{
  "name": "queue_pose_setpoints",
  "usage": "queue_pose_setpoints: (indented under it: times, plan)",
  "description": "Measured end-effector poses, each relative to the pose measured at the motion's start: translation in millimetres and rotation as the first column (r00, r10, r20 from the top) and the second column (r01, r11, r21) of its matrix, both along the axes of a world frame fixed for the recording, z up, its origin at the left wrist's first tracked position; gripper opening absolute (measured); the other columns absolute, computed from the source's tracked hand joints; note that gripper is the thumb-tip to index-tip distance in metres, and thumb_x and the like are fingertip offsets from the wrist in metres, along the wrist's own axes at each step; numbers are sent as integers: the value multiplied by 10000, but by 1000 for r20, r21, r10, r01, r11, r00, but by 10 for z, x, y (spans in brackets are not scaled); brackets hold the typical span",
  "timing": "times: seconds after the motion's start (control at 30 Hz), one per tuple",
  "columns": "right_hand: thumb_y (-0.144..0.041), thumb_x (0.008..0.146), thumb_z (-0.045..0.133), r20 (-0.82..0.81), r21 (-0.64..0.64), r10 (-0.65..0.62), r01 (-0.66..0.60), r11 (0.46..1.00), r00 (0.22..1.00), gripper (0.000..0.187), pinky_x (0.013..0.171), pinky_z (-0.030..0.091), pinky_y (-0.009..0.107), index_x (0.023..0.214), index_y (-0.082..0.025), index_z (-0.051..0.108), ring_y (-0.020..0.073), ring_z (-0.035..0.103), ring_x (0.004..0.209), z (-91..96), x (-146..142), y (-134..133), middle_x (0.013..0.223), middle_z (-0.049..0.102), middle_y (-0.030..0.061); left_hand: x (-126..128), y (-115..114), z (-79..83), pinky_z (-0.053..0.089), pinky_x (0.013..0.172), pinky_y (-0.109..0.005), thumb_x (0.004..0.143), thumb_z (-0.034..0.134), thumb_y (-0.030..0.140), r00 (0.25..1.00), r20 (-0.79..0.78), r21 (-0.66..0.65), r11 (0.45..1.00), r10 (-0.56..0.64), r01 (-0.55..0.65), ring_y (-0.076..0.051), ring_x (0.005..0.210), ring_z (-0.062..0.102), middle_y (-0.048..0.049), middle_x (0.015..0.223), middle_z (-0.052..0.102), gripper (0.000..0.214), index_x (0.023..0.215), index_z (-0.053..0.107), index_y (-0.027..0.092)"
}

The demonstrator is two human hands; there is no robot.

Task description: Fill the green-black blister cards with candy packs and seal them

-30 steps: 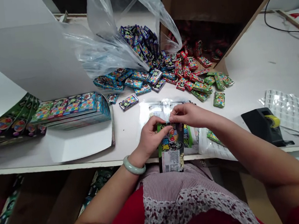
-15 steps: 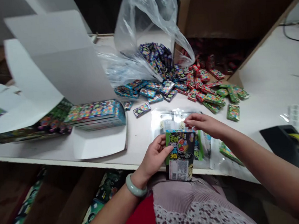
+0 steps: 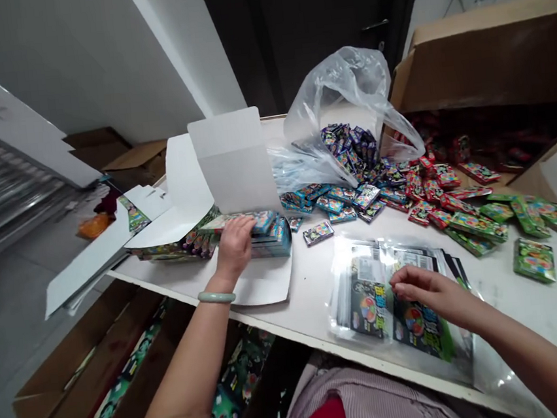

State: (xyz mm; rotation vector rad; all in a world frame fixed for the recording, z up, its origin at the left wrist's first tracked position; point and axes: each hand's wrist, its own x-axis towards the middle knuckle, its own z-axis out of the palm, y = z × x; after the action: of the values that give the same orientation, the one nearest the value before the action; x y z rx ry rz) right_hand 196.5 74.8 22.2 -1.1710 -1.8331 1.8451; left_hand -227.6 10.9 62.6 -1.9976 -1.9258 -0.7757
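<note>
My left hand (image 3: 235, 247), with a pale green bangle at the wrist, reaches over a stack of flat printed packets (image 3: 276, 235) in an open white carton (image 3: 261, 286). Its fingers are closed over a packet at the top of the stack, though the fingertips are partly hidden. Loosely curled, my right hand (image 3: 429, 293) hovers over clear plastic sleeves (image 3: 338, 321) holding black printed packets (image 3: 365, 292). Nothing shows between its fingers, and whether they touch the plastic I cannot tell.
Small purple, blue, red and green packs (image 3: 477, 226) spill from a clear plastic bag (image 3: 340, 85) and a brown cardboard box (image 3: 484, 51). One pack (image 3: 318, 233) lies apart. White card sheets (image 3: 86, 260) jut past the table's left end; cartons stand below.
My left hand has moved left from my lap to the stack, taking the black packet it held out of plain sight. My right hand stays over the sleeves. The view has swung left.
</note>
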Motion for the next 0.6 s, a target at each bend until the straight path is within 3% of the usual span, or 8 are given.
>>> queue_pose_setpoints:
  times: [0.1, 0.23, 0.27, 0.33, 0.4, 0.47, 0.53, 0.6]
  plan:
    - [-500, 751, 629, 39, 44, -18, 16, 999, 999, 298, 731, 495, 338, 848, -219, 650, 198, 612, 762, -73, 109, 48, 811, 667, 36, 110, -56, -175, 293, 1095, -536, 804, 426, 142, 1000, 12, -50, 998, -28, 29, -274, 1281, 453, -105, 1293, 567, 421, 1200, 558, 202]
    - [-383, 783, 604, 215, 324, -157, 81, 943, 964, 207, 775, 492, 383, 891, -216, 661, 224, 633, 803, -158, 199, 228, 875, 692, 58, 758, -78, -399, 324, 1062, -510, 832, 508, 209, 978, 204, 82, 995, 31, -49, -284, 1243, 454, -133, 1257, 545, 416, 1248, 489, 193]
    - [-341, 802, 588, 266, 423, -183, 56, 904, 946, 190, 798, 486, 397, 927, -217, 659, 232, 633, 838, -176, 162, 282, 920, 691, 70, 986, -56, -467, 377, 1017, -477, 846, 519, 246, 963, 269, 40, 999, -5, -6, -269, 1156, 511, -120, 1170, 580, 378, 1220, 495, 194]
    - [-285, 830, 572, 342, 564, -139, -85, 821, 930, 238, 871, 461, 413, 1041, -198, 641, 256, 611, 975, -205, 7, 380, 1044, 670, 109, 1447, 7, -601, 442, 926, -431, 831, 576, 345, 933, 343, -225, 955, -106, 191, -268, 1057, 544, -112, 1068, 593, 362, 1147, 512, 181]
    - [-278, 805, 631, 433, 633, -59, -257, 730, 899, 398, 944, 419, 423, 1186, -173, 580, 280, 542, 1128, -220, -220, 449, 1185, 619, 145, 1823, 74, -708, 454, 868, -454, 753, 658, 467, 949, 309, -430, 881, -62, 197, -302, 1017, 526, -123, 1026, 562, 454, 1056, 526, 157]
    - [-317, 709, 747, 533, 637, -15, -390, 665, 846, 647, 986, 380, 435, 1284, -141, 508, 312, 475, 1210, -226, -447, 487, 1283, 551, 182, 2047, 123, -768, 442, 862, -476, 674, 718, 518, 972, 236, -531, 839, 9, 121, -322, 1018, 500, -129, 1033, 527, 542, 1011, 515, 146]
    - [-356, 597, 831, 586, 619, -8, -441, 650, 810, 791, 987, 364, 443, 1279, -114, 513, 345, 467, 1203, -232, -620, 520, 1284, 533, 213, 2127, 143, -791, 431, 874, -480, 639, 753, 504, 979, 195, -565, 823, 58, 64, -325, 1037, 483, -125, 1050, 506, 579, 1015, 497, 145]
    - [-357, 535, 865, 592, 608, -17, -433, 665, 806, 744, 957, 370, 442, 1179, -107, 588, 364, 495, 1150, -245, -726, 580, 1213, 567, 221, 2127, 142, -802, 423, 889, -474, 632, 771, 458, 971, 222, -563, 824, 85, 57, -317, 1054, 476, -109, 1054, 500, 568, 1023, 489, 158]
